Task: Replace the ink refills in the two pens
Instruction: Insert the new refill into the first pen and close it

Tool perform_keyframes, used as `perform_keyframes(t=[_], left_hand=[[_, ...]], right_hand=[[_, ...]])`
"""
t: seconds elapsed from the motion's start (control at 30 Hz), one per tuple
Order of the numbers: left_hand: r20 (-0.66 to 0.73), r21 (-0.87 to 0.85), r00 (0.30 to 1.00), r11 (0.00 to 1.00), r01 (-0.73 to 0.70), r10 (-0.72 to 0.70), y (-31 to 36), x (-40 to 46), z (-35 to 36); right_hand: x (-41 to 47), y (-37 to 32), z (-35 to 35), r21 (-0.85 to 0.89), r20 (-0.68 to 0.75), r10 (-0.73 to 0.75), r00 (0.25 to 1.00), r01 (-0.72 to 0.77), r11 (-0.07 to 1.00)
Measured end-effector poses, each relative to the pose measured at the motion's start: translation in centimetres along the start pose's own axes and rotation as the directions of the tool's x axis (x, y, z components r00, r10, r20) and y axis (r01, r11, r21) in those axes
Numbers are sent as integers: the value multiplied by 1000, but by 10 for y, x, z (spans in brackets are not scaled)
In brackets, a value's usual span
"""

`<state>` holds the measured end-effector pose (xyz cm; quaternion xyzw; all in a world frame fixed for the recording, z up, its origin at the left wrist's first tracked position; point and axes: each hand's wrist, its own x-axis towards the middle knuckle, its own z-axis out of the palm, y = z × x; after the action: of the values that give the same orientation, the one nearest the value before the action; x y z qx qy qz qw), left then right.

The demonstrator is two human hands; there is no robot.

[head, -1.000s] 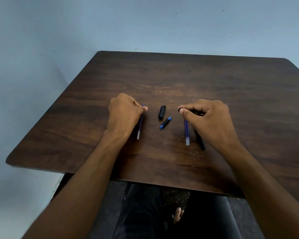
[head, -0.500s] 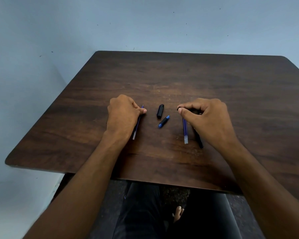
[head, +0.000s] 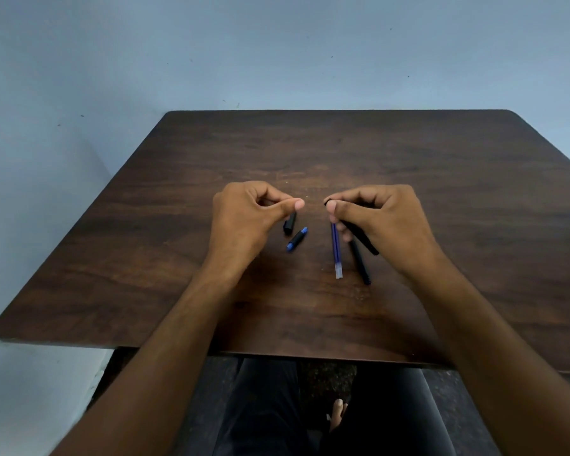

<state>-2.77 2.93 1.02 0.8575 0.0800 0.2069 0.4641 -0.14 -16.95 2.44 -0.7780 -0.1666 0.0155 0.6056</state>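
My left hand (head: 247,215) covers the far end of the short black pen cap (head: 289,224), and I cannot tell if my curled fingers pinch anything; the thin refill does not show there. My right hand (head: 380,222) hides the middle of the black pen barrel (head: 362,236) that it grips, and also the far ends of the blue ink refill with clear end (head: 336,251) and of the second black pen barrel (head: 361,263) lying on the dark wooden table (head: 441,179). The table's right corner and both my forearms are cut off by the edges.
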Motion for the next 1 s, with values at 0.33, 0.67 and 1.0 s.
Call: perform_keyframes(t=[0.33,0.67,1.0], left_hand=[[219,-385,976,920,71,17,25,-13,17],[144,-111,974,981,-158,173,20,-19,21],[127,22,968,975,-221,217,9,-19,10]], right_hand=[[5,3,-9,444,-49,131,990,-96,891],[2,16,-8,413,-12,183,983,-161,896],[-3,13,-19,141,5,197,980,-195,971]])
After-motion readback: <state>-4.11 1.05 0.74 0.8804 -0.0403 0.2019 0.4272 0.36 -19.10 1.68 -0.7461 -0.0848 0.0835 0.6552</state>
